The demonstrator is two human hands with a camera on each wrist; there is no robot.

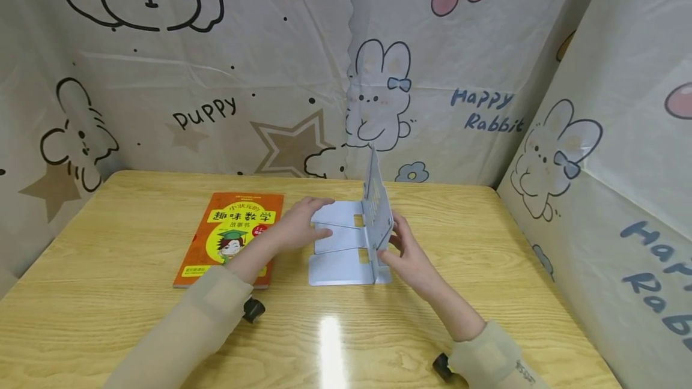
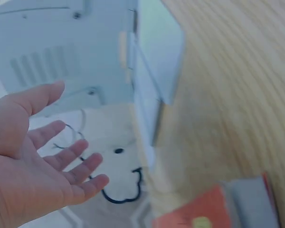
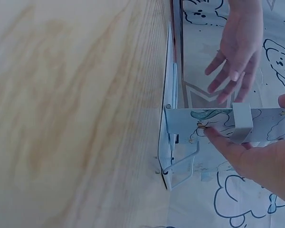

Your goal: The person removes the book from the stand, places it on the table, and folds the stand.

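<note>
A pale blue metal bookend (image 1: 378, 212) stands on the table, its slotted upright plate rising from a base of three flat panels (image 1: 337, 239) that spread left. My right hand (image 1: 413, 257) holds the plate from the right side. In the right wrist view a fingertip (image 3: 210, 132) lies on the printed face, beside a light block (image 3: 242, 122); a wire bracket (image 3: 185, 164) sticks out below. My left hand (image 1: 297, 225) hovers over the left ends of the base panels, fingers spread. The left wrist view shows its palm (image 2: 33, 175) with nothing in it.
An orange book (image 1: 218, 227) with a cartoon cover lies flat on the left, partly beneath my left forearm. A patterned cloth (image 1: 303, 77) hangs behind the wooden table (image 1: 459, 215) and along its sides.
</note>
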